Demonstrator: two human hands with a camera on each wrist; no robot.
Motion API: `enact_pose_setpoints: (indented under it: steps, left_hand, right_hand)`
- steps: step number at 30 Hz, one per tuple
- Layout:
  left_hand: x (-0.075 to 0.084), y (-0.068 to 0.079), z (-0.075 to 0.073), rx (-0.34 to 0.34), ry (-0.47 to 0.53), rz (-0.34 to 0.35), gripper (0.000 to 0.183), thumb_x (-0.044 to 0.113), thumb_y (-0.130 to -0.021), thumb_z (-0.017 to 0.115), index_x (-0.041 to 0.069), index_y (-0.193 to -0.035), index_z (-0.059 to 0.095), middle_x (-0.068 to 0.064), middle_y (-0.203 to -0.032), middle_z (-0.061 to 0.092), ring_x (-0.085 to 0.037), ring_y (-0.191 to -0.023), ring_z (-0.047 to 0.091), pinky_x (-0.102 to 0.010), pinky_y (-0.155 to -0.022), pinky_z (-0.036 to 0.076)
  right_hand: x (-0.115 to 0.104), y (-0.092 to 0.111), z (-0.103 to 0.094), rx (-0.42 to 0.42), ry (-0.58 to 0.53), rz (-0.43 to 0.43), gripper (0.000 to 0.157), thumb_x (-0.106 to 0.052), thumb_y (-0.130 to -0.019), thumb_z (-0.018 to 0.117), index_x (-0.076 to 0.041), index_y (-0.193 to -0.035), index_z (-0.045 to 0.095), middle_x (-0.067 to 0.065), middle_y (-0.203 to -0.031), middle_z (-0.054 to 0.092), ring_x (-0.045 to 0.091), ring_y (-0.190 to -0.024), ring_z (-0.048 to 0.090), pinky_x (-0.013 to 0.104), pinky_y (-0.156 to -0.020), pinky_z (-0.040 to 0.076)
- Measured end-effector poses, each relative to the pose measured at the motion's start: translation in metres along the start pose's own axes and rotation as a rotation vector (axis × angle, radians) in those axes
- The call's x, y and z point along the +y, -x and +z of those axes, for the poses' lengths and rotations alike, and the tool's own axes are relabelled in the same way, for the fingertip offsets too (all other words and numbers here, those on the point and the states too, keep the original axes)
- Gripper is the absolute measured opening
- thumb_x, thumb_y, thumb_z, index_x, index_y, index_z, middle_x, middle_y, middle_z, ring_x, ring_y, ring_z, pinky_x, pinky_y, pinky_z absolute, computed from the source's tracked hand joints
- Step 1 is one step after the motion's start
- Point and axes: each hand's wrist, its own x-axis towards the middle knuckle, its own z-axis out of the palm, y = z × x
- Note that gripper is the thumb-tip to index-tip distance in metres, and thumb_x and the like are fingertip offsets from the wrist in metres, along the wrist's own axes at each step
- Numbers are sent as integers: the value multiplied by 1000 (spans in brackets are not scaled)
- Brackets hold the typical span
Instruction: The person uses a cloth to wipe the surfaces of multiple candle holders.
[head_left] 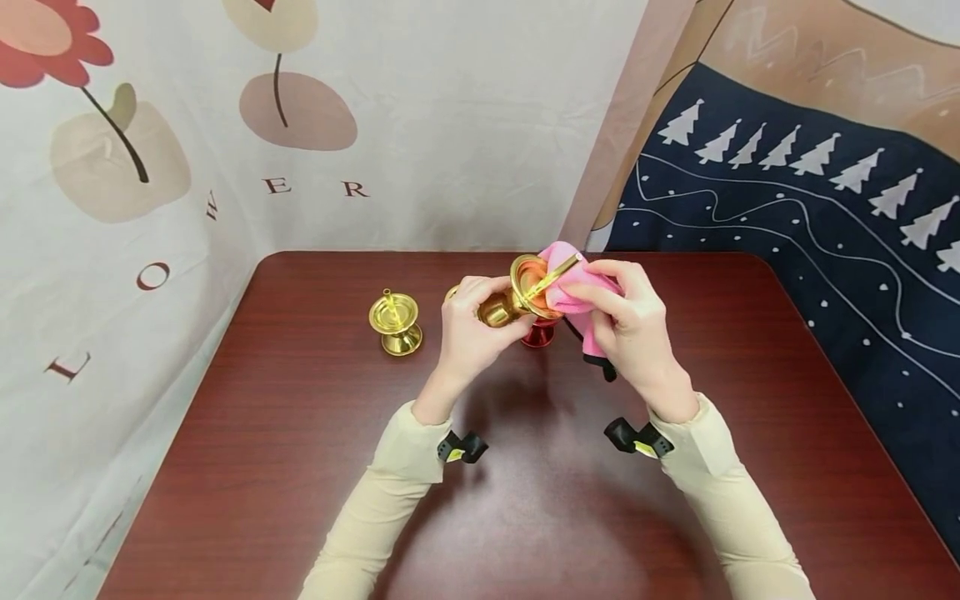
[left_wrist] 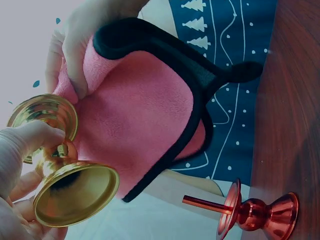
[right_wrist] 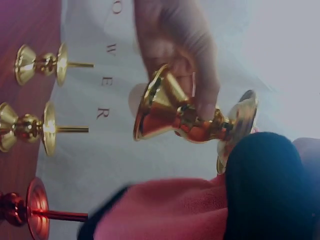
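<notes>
Two bare hands met above the far edge of a glossy reddish-brown table, where the left hand held a polished gold metal candlestick tilted, its dish and slender post leaning toward the right hand. The left thumb and fingers curled round the narrow waist between flared foot and dish; the right thumb and fingers pinched a soft pink cloth with black edging, one part of it bunched against the dish and the rest hanging down. The candlestick looked stiff and only modestly heavy, its mirror-smooth surface likely slippery and quick to show fingerprints. Its waist seemed the surest place to grip, while the thin post appeared the part most easily bent. The cloth, limp and plush, looked likely to fold and slide unless gathered close to the metal. Nearer the table's far left corner stood a matching gold candlestick, upright and apart from the hands. A shiny red metal candlestick stood near the middle of the far edge, partly hidden beneath the work, and the right wrist view showed another upright gold candlestick between those two.
</notes>
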Motion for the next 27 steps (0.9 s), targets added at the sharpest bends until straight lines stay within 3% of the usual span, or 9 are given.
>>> enact_pose_setpoints:
  steps: [8,13,17,19,23,27]
  left_hand:
    - [3,0,0,-41,48,7,39,10,-61,84,-2,-96,70,-11,-84,67,-22,-80,58,-33,-72,44]
    - [2,-2,1,7,31,0,37,9,-62,83,-3,-94,70,-12,-83,68,-22,-79,58,-34,-72,43]
    - [2,-2,2,41,-34,-7,37,10,-62,83,-2,-95,70,-12,-85,69,-23,-81,57,-36,-73,43]
    - [1,-1,3,52,-64,9,38,10,-62,82,-2,-96,70,-13,-86,69,-24,-82,56,-38,-74,43]
    - [0,-1,6,78,-150,65,36,9,-64,81,-2,-96,70,-12,-86,68,-25,-85,54,-41,-76,41]
    - [-1,0,9,109,-270,151,32,10,-67,80,0,-96,69,-11,-86,66,-27,-87,53,-42,-79,40]
  right_hand:
    - [7,-8,4,32,53,44,27,17,-75,60,-4,-86,72,21,-99,59,34,-93,53,46,-81,51]
    - [6,-6,2,11,44,38,31,18,-75,59,-7,-88,72,20,-98,59,34,-93,54,45,-80,51]
    - [1,-2,-2,-55,43,32,31,16,-74,60,-7,-91,72,21,-100,59,33,-94,54,46,-76,51]
    - [-3,0,-3,-93,38,37,31,15,-74,61,-6,-93,73,20,-100,58,32,-94,54,42,-76,52]
    - [-12,4,-4,-137,-13,102,34,15,-71,64,-3,-99,72,19,-99,59,27,-91,56,24,-74,48]
    - [-21,5,-2,-119,-85,216,37,11,-70,70,-1,-105,69,15,-99,63,21,-85,58,11,-73,43]
